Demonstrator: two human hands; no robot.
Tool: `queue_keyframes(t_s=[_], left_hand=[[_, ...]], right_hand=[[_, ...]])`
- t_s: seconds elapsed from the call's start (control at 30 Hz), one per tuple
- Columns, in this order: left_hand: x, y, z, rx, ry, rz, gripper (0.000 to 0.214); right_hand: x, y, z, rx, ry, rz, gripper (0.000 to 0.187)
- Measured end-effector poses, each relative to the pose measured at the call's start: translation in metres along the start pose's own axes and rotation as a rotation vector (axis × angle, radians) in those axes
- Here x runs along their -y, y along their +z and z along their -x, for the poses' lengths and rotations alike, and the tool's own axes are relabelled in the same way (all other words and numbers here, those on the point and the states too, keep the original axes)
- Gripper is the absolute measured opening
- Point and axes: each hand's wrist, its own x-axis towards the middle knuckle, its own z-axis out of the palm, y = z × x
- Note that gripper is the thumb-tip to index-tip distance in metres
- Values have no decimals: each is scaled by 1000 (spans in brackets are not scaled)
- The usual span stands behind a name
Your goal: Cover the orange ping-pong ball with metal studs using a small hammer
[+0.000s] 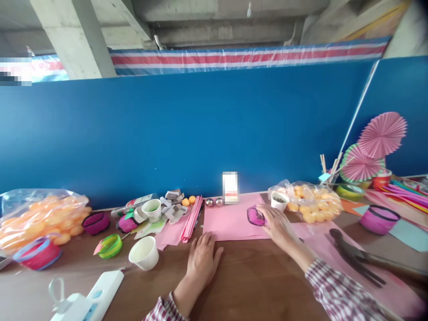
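Observation:
My left hand (203, 258) lies flat on the brown table, its fingers touching the near left corner of a pink paper sheet (230, 225). My right hand (276, 225) has its fingers closed on a small purple cup-like piece with a dark rim (256, 216), tipped on its side over the right part of the sheet. Just behind that hand stands a white paper cup (279, 201) with small dark bits in it. Two shiny balls (214, 202) sit at the sheet's far left edge, beside folded pink paper strips (192, 219).
Bags of orange balls lie at left (43, 218) and right (314, 205). A white cup (143, 253) and a power strip (103, 294) are at front left. A hammer (364, 258) rests at right, near a purple ring-shaped container (379, 220). A blue partition (200, 133) stands behind.

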Motion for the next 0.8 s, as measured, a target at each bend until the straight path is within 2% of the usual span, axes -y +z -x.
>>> queue_keyframes(t_s=[0.2, 0.37, 0.63, 0.8], left_hand=[[-1, -1, -1, 14, -14, 10, 38], [0, 1, -1, 15, -12, 26, 37], [2, 4, 1, -12, 7, 35, 37], [1, 5, 1, -20, 9, 34, 37]], right_hand=[[14, 8, -11, 108, -90, 98, 64], [15, 11, -14, 194, -196, 141, 61], [17, 7, -23, 180, -312, 107, 54], [20, 4, -23, 150, -309, 78, 51]])
